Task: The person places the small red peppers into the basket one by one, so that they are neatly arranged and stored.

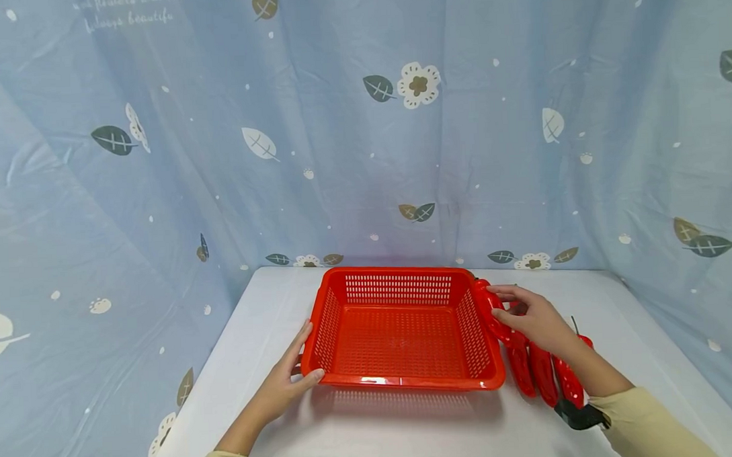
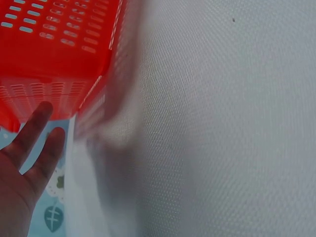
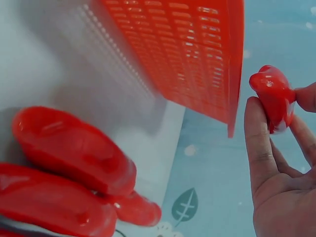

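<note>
A red plastic basket point(image 1: 401, 380) with slotted walls sits on the white table. My left hand point(image 1: 279, 384) is at its left end, fingers spread and nearly straight, fingertips at the rim by the front left corner. With my right hand point(image 1: 541, 321) I pinch a glossy red pepper point(image 3: 274, 96) between thumb and fingers, just outside the basket's right rim. Under and beside that hand, several more long red peppers point(image 1: 544, 373) lie in a group on the table. My right forearm hides part of them in the head view. Inside the basket only its red floor shows.
The white table point(image 1: 410, 442) reaches back to a blue curtain point(image 1: 339, 155) printed with leaves and flowers, which also hangs along the left and right sides. A green stem point(image 1: 574, 325) sticks up from a pepper behind my right forearm.
</note>
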`<action>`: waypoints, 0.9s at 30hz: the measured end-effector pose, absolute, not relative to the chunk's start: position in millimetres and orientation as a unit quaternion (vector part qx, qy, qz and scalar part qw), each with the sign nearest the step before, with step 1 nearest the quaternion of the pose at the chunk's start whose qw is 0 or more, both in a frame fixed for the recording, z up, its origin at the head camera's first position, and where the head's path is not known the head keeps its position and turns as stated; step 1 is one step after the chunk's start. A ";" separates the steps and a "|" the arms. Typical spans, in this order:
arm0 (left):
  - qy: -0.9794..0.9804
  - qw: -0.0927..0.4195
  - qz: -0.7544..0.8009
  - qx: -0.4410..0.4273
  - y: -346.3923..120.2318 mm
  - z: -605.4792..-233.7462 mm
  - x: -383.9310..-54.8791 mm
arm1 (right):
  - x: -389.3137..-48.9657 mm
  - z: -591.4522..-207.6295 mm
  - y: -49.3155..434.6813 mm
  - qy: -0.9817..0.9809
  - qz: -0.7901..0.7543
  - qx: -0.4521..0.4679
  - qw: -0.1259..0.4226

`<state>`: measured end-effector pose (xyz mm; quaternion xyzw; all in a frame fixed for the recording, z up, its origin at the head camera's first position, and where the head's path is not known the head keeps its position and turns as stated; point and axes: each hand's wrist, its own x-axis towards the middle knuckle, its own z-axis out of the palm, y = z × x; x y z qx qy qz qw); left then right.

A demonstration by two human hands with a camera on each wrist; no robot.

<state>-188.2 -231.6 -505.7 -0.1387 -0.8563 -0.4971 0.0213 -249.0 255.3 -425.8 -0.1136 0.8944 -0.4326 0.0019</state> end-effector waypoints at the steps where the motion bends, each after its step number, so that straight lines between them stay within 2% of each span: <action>1: -0.856 0.021 -0.497 -0.139 -231.5 -505.9 -188.4 | -249.4 -425.4 253.5 0.892 -0.437 -0.115 0.004; 7: -0.855 0.020 -0.500 -0.139 -231.5 -504.6 -188.2 | -253.5 -421.8 241.4 0.886 -0.450 -0.109 0.023; 27: -0.850 0.023 -0.503 -0.156 -233.0 -504.0 -187.7 | -276.5 -417.7 217.9 0.892 -0.436 -0.116 0.018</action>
